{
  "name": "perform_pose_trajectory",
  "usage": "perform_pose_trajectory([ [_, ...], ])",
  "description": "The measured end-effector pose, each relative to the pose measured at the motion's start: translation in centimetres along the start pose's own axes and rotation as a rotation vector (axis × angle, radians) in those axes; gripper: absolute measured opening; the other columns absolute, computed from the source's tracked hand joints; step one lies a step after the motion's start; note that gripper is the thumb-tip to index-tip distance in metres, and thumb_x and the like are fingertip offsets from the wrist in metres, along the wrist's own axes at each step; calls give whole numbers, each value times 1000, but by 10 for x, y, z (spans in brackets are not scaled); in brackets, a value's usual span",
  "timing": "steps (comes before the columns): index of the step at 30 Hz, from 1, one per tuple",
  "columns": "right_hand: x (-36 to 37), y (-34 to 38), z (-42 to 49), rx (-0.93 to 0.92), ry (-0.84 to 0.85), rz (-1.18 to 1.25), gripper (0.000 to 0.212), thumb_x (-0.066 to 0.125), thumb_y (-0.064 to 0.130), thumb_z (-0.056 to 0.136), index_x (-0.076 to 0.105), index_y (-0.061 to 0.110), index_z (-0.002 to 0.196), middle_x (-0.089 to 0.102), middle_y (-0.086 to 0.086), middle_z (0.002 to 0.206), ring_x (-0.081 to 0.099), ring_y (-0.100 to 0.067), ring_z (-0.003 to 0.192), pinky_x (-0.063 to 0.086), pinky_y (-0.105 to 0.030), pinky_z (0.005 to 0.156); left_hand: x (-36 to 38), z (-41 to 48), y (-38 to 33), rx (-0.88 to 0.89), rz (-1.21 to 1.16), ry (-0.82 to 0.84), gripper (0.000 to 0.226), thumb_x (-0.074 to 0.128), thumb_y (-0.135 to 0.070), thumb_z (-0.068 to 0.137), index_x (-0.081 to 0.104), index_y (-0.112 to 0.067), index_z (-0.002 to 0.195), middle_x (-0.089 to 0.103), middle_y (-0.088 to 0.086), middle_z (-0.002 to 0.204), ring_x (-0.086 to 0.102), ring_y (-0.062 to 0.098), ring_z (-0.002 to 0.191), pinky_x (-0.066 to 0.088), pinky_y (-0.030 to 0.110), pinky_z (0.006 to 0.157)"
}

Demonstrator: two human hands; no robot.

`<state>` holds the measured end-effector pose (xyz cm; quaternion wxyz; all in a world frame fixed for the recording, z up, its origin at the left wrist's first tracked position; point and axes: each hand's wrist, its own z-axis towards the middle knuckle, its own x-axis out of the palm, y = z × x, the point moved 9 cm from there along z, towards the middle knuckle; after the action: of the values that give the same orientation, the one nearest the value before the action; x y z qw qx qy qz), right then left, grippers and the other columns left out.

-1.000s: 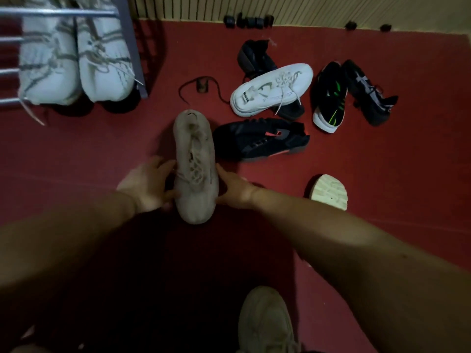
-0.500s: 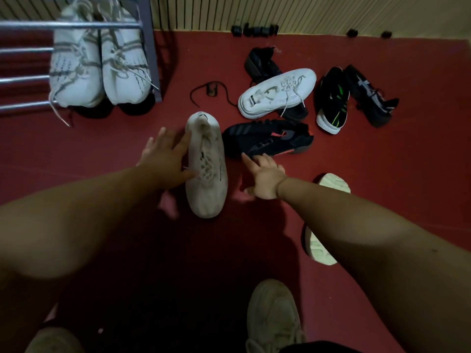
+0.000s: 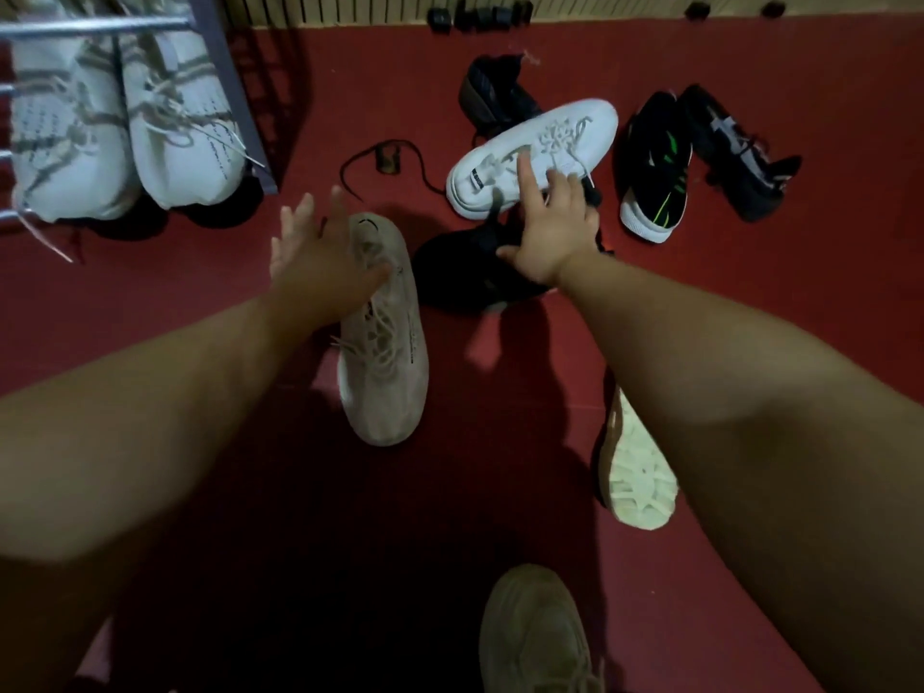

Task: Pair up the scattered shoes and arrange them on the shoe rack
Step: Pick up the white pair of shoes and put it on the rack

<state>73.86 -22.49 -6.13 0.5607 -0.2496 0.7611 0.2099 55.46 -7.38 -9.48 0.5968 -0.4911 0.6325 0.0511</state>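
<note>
A beige sneaker (image 3: 387, 352) lies on the red floor, toe toward me. My left hand (image 3: 320, 262) hovers over its heel end with fingers spread, holding nothing. My right hand (image 3: 552, 232) reaches over a black shoe (image 3: 450, 277), fingers extended onto the side of a white sneaker (image 3: 530, 157). Its beige mate (image 3: 637, 472) lies sole-up under my right forearm. The metal shoe rack (image 3: 220, 77) at the upper left carries a pair of white knit sneakers (image 3: 125, 137).
A black-and-green shoe (image 3: 655, 172), a black-and-grey shoe (image 3: 735, 152) and a black boot (image 3: 495, 92) lie farther back. A loose black lace (image 3: 385, 157) sits near the rack. My own beige-shod foot (image 3: 535, 637) is at the bottom. A slatted wall (image 3: 380, 5) bounds the floor.
Both hands let go of the beige sneaker. My right hand moved forward over the black shoe to the white sneaker; my left hand lifted toward the beige sneaker's heel.
</note>
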Motion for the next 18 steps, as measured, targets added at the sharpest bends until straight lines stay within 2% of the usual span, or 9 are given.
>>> perform_pose_trajectory([
  [4, -19, 11, 48, -121, -81, -112, 97, 61, 40, 87, -13, 29, 150, 0, -16, 158, -7, -34, 146, 8, -51, 115, 8, 18, 6, -57, -48, -1, 99, 61, -52, 82, -2, -18, 151, -1, 18, 157, -5, 35, 145, 6, 48, 118],
  [8, -11, 29, 91, -250, -63, -233, 95, 53, 53, 87, -13, 30, 149, -3, -16, 159, -11, -34, 145, 1, -51, 116, 15, 34, 10, -95, -110, 9, 104, 66, -49, 79, -2, -18, 151, 1, 19, 156, 0, 35, 145, 12, 48, 118],
  [11, 5, 24, 108, -280, 14, -344, 106, 66, 41, 82, -14, 26, 150, 0, -13, 159, -11, -32, 146, 1, -53, 115, 21, 42, 4, -53, -127, -4, 104, 66, -48, 79, 0, -14, 151, 5, 18, 155, 6, 35, 144, 19, 48, 116],
  [14, 18, 18, 116, -313, 73, -376, 103, 65, 24, 83, -12, 24, 150, 4, -8, 159, -9, -29, 146, 0, -54, 114, 23, 50, -7, 10, -123, -9, 99, 66, -47, 80, 8, -9, 150, 7, 18, 154, 9, 35, 143, 22, 47, 115],
  [18, 17, 14, 132, -328, 45, -439, 95, 62, 27, 84, -4, 26, 151, -4, -9, 160, -14, -29, 146, -7, -52, 114, 19, 53, -24, 83, -118, -25, 98, 66, -44, 81, 7, -8, 151, 10, 21, 153, 9, 34, 143, 18, 43, 117],
])
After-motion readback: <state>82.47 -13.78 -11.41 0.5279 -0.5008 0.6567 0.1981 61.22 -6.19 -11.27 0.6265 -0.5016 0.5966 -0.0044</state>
